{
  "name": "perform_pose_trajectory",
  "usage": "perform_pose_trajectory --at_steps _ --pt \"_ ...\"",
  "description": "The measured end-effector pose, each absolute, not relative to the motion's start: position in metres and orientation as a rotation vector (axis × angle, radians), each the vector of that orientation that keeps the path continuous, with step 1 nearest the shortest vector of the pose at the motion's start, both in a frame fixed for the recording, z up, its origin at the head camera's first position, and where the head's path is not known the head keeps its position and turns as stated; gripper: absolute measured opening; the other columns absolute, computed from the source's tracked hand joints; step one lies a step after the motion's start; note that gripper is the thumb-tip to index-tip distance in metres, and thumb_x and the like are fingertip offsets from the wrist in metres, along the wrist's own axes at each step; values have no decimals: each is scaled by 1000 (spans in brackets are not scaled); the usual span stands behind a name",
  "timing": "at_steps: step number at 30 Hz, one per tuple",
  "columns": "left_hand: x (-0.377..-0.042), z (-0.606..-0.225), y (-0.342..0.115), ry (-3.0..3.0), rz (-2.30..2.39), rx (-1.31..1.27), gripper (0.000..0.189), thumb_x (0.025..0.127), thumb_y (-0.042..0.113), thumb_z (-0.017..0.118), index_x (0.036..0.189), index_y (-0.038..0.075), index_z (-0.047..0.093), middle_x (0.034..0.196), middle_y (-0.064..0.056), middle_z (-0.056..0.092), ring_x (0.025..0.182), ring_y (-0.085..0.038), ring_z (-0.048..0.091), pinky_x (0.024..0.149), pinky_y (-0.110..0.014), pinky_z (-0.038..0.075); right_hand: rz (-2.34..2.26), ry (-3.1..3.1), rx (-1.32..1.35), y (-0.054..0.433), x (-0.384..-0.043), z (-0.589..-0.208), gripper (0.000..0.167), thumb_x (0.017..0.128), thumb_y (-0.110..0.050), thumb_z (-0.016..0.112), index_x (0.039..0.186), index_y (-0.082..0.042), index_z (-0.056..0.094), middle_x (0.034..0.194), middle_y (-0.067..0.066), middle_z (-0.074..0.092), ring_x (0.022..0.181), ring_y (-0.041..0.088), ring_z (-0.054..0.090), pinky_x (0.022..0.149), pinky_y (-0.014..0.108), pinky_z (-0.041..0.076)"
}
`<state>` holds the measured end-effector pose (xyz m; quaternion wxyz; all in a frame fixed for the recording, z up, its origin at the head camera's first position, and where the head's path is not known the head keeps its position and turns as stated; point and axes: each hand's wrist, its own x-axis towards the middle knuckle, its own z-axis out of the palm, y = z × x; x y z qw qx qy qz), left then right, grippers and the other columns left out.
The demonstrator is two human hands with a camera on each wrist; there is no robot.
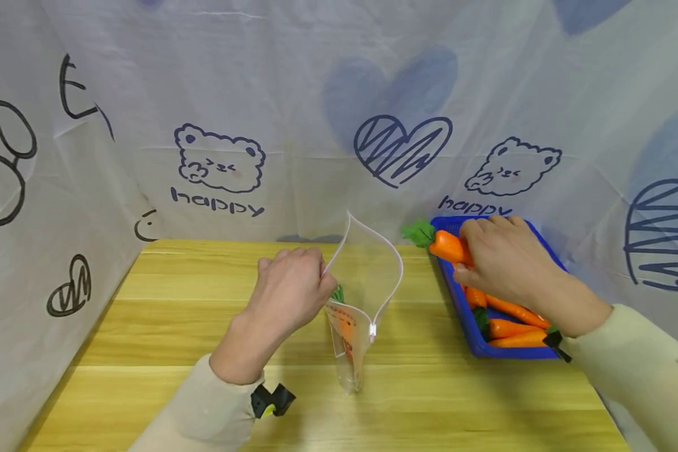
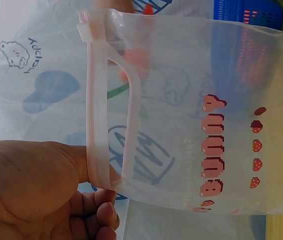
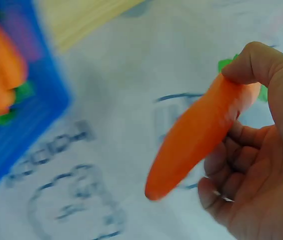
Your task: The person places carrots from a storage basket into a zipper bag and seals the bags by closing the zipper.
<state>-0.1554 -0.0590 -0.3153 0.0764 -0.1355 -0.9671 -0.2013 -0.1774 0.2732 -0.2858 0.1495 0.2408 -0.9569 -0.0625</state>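
My left hand (image 1: 290, 289) pinches the rim of a clear zip bag (image 2: 171, 115) at its left side. The bag's mouth gapes open, its white slider (image 1: 372, 330) at the front corner; pink letters and small strawberries are printed on it. Orange and a bit of green show inside its lower part in the head view. My right hand (image 1: 503, 257) grips a toy carrot (image 3: 196, 135) with a green leafy top, thumb on one side and fingers on the other. It is over the blue basket (image 1: 469, 339), the leafy end pointing left toward the bag.
Several more carrots (image 1: 511, 329) lie in the blue basket at the right of the wooden table (image 1: 203, 282). A white cloth (image 1: 305, 125) printed with hearts and bears hangs behind the table and at its sides.
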Motion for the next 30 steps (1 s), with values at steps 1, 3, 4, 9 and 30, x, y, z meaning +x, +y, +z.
perform_pose_trajectory --at_steps 1,3,4,9,30 --pt "-155 -315 -59 -2899 -607 -405 17 89 17 59 72 16 56 70 1 57 72 -25 54 68 -42 36 -141 -2788 686 263 -175 -277 34 84 -33 77 92 -8 55 71 1 49 67 25 46 70 41 33" --pt "-155 -315 -59 -2901 -616 -401 16 88 17 59 72 16 56 71 1 57 72 -25 53 69 -42 36 -48 -2891 663 242 -171 -260 33 85 -34 76 94 -8 57 71 2 52 64 23 49 66 39 38" --pt "-155 -314 -58 -2900 -620 -400 16 89 17 59 72 17 56 71 1 57 72 -25 53 69 -42 36 -6 -2952 642 232 -170 -252 32 85 -34 75 94 -8 57 72 2 53 62 22 50 63 38 39" --pt "-155 -314 -56 -2896 -637 -395 17 89 16 58 72 17 56 71 2 56 72 -24 53 70 -41 35 80 -3264 532 186 -166 -224 26 84 -36 71 81 -13 59 67 1 55 56 19 54 52 32 40" --pt "-153 -312 -41 -2878 -641 -441 19 91 17 58 73 17 55 73 1 57 76 -25 56 69 -42 35 261 -3537 667 113 -220 -262 40 93 -27 61 56 -12 66 50 0 57 41 13 51 43 26 46"
